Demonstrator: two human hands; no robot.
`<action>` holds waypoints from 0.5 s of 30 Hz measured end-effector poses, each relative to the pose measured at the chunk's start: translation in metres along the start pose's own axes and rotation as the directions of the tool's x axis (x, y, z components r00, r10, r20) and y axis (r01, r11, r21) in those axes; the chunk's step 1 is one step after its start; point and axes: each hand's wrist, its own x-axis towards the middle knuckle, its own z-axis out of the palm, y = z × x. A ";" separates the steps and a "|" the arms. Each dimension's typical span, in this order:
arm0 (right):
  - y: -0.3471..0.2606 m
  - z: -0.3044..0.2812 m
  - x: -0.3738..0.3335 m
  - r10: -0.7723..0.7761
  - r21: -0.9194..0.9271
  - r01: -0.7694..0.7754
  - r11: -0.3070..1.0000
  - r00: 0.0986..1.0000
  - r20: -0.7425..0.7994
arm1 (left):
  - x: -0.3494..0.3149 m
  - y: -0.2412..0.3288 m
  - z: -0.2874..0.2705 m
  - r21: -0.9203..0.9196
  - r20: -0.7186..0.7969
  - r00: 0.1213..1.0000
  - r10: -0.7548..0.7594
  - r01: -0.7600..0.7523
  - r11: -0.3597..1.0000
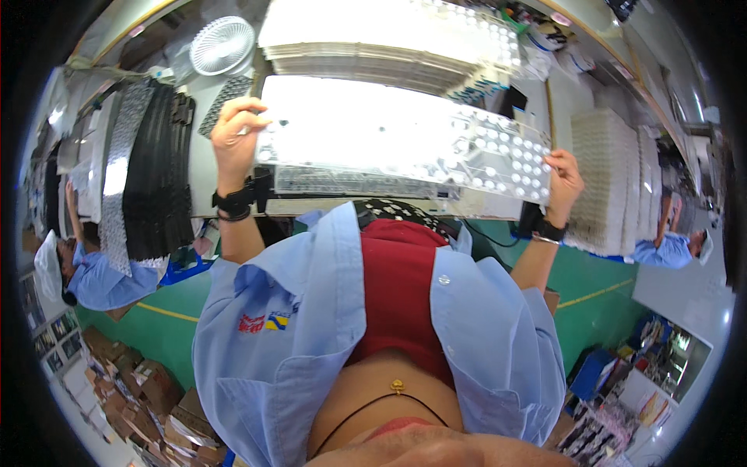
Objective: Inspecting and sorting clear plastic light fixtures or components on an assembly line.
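A thin see-through sheet (498, 152) patterned with rows of pale round dots is held up over the bench, tilted down to the right. Bright glare washes out its left and middle. My left hand (236, 136) pinches its left end, fingers over the edge. At the right end, the fingers of my right hand (566, 180) close on the edge. Below the sheet, a similar patterned panel (350, 182) lies on the bench, partly covered. Behind it stands a tall stack of similar sheets (366, 62), glaring white on top.
A white round fan (223, 45) stands at the back left. Black strips (159, 171) are piled at left, beside silvery patterned sheets (124, 175). Whitish sheets (603, 175) are stacked at right. Co-workers (113, 272) sit on both sides. Cardboard boxes (156, 381) are at lower left.
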 end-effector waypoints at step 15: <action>-0.028 0.029 0.010 -0.099 0.022 0.097 0.995 0.989 0.108 | -0.027 -0.031 -0.016 -0.037 -0.020 0.994 -0.109 0.108 0.993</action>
